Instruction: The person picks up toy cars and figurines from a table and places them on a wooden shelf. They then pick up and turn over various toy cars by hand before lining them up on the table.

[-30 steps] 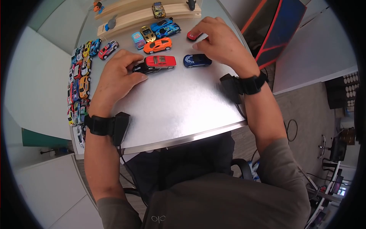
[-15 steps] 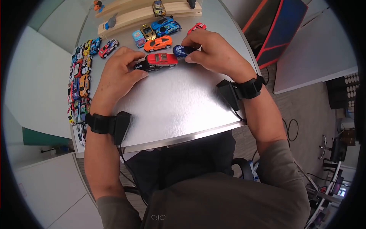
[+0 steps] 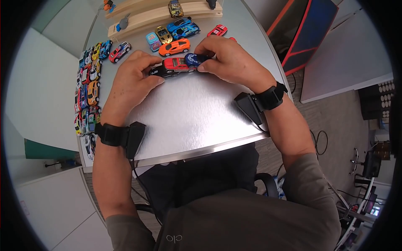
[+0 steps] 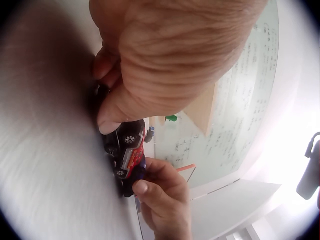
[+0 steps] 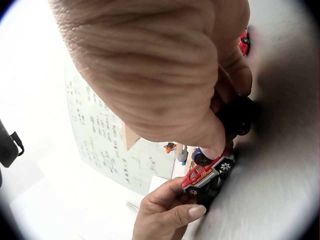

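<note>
My left hand (image 3: 133,81) grips a black toy car (image 3: 156,72) by its left end, thumb on the near side. A red toy car (image 3: 175,63) sits partly on the black one, its left end raised over it. With thumb and fingers, my right hand (image 3: 234,62) pinches a dark blue toy car (image 3: 192,60). That car's left end overlaps the red car's right end; in the right wrist view, one dark blue front wheel (image 5: 201,158) is up against the red car's body. The dark blue car's rear is hidden by my right fingers.
Behind stand an orange car (image 3: 174,47), a gold car (image 3: 163,35), two blue cars (image 3: 185,30) and a wooden track (image 3: 146,21) with small animal figures. A red car (image 3: 217,30) lies beyond my right hand. Rows of cars (image 3: 88,88) line the table's left edge.
My right hand has left the red car at the back right, taken the dark blue car and carried it left onto the red car's end. My left hand has stayed nearly still.
</note>
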The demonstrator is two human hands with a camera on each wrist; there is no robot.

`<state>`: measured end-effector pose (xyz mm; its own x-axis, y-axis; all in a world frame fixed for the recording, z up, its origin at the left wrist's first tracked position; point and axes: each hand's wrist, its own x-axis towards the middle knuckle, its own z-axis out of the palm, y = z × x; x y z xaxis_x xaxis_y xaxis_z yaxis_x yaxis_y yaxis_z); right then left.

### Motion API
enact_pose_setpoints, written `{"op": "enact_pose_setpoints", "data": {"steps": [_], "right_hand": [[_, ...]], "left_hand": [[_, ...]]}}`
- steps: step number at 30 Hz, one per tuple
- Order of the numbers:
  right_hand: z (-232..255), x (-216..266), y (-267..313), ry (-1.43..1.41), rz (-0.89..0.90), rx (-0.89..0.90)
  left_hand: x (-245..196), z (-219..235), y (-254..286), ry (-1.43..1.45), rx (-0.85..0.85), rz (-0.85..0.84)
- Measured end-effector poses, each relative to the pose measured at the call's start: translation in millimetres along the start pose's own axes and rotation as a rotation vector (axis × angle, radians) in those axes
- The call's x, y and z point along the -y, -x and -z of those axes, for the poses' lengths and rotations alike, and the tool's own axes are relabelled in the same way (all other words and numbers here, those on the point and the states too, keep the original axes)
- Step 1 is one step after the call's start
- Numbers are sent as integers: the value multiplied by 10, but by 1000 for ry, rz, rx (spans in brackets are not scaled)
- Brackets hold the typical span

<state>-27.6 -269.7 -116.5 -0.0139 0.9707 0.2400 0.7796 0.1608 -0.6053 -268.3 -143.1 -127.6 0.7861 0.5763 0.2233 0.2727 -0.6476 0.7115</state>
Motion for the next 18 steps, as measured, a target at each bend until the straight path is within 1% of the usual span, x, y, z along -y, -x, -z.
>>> {"op": "enact_pose_setpoints", "data": {"steps": [10, 15, 18], "right_hand": [[6, 4, 9, 24, -3, 4], [20, 25, 14, 21, -32, 21], [21, 6, 11, 33, -13, 16]], "left_hand": [[-30, -2, 1, 0, -5, 19], [-48, 4, -2, -18, 5, 48], [-56, 4, 3, -17, 3, 59]]}}
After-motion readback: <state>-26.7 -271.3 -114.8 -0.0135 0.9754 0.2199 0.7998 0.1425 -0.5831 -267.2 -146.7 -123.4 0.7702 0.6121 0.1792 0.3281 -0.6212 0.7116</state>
